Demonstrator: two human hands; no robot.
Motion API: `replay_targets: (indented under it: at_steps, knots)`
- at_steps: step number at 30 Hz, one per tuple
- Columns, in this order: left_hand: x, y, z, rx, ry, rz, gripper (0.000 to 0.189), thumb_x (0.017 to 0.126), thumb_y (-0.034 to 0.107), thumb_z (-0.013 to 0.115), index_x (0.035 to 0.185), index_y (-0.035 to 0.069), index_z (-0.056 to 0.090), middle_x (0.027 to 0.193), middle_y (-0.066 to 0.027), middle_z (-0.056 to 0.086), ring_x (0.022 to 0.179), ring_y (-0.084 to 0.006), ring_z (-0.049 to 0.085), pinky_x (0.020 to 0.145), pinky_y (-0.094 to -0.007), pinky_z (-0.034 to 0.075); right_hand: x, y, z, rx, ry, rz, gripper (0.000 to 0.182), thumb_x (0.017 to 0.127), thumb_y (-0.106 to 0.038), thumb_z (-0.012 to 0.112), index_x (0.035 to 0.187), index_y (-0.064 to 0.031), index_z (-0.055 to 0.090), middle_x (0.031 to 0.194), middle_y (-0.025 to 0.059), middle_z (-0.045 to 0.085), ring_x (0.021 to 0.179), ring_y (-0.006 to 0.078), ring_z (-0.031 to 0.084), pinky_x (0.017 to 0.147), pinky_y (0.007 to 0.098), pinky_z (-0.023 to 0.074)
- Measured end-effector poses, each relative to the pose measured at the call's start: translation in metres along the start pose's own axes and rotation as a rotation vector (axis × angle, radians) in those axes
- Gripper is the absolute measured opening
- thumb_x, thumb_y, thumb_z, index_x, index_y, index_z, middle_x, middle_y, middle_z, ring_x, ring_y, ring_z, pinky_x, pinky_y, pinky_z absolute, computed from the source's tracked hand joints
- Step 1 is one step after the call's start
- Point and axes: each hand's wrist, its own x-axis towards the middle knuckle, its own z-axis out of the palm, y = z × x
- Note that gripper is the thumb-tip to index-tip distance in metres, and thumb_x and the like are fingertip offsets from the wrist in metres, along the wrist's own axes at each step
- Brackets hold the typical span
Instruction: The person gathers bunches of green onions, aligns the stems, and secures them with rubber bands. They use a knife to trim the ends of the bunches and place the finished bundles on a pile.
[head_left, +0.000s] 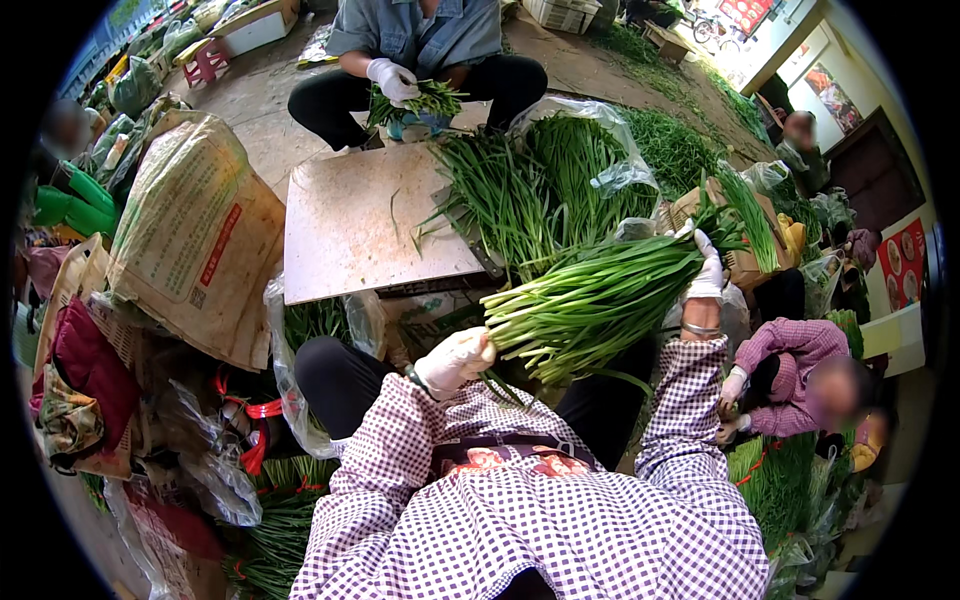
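Note:
A large bunch of green garlic chives (600, 300) lies across the space above my lap, pale stem ends to the left and leaf tips to the right. My right hand (705, 262), in a white glove, grips it near the leafy end. At the stem ends is my left hand (454, 361), gloved too, its fingers curled near a few stems; whether it holds any of them is unclear. Beyond the bunch, a heap of loose chives (525, 195) lies beside a pale board (375, 225) with dirt and stray leaves on it.
Across the board a person in a denim shirt (416, 37) holds greens in gloved hands. Another person in a pink checked top (795, 367) crouches at the right. A big printed sack (195, 232) stands left of the board. Tied bunches (281, 540) and red ties (259, 412) lie lower left.

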Motion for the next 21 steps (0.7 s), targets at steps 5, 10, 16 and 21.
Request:
replay_targets:
  at_steps: [5, 10, 16, 21]
  knots:
    - [-0.023, -0.01, -0.052, 0.803, 0.329, -0.219, 0.028, 0.097, 0.029, 0.051, 0.082, 0.006, 0.06, 0.066, 0.0014, 0.05, 0.061, -0.0109, 0.044, 0.056, -0.0264, 0.038, -0.003, -0.02, 0.018, 0.082, -0.083, -0.065, 0.024, 0.091, -0.018, 0.057, 0.109, -0.0055, 0.066, 0.1, 0.0093, 0.069, 0.096, 0.029, 0.06, 0.097, 0.0455, 0.0419]
    - [-0.017, -0.012, -0.066, 1.477, 0.297, -0.191, 0.082, 0.082, 0.033, 0.073, 0.146, 0.006, 0.028, 0.138, -0.0198, 0.04, 0.122, -0.0324, 0.046, 0.099, -0.04, 0.041, -0.01, -0.004, 0.049, -0.013, -0.116, -0.148, 0.021, 0.089, -0.013, 0.057, 0.104, -0.0004, 0.064, 0.091, 0.0098, 0.067, 0.087, 0.0277, 0.059, 0.095, 0.0434, 0.0438]
    - [0.032, 0.022, -0.016, 0.286, 0.365, 0.098, 0.049, 0.081, 0.025, 0.074, 0.122, 0.004, 0.06, 0.105, -0.0008, 0.066, 0.095, -0.0098, 0.057, 0.085, -0.0251, 0.045, -0.025, 0.033, 0.09, -0.032, -0.146, -0.165, 0.02, 0.087, -0.009, 0.056, 0.103, 0.0013, 0.063, 0.083, 0.0075, 0.062, 0.079, 0.0229, 0.057, 0.089, 0.0387, 0.0444]
    - [0.026, -0.007, -0.053, 0.59, 0.501, 0.097, 0.014, 0.083, 0.012, 0.071, 0.091, 0.0, 0.069, 0.082, -0.0012, 0.067, 0.074, -0.0099, 0.058, 0.071, -0.0244, 0.047, -0.032, 0.023, 0.091, -0.089, -0.237, -0.198, 0.02, 0.09, -0.011, 0.054, 0.104, 0.0005, 0.06, 0.083, 0.0074, 0.062, 0.081, 0.0234, 0.057, 0.089, 0.0403, 0.0445]
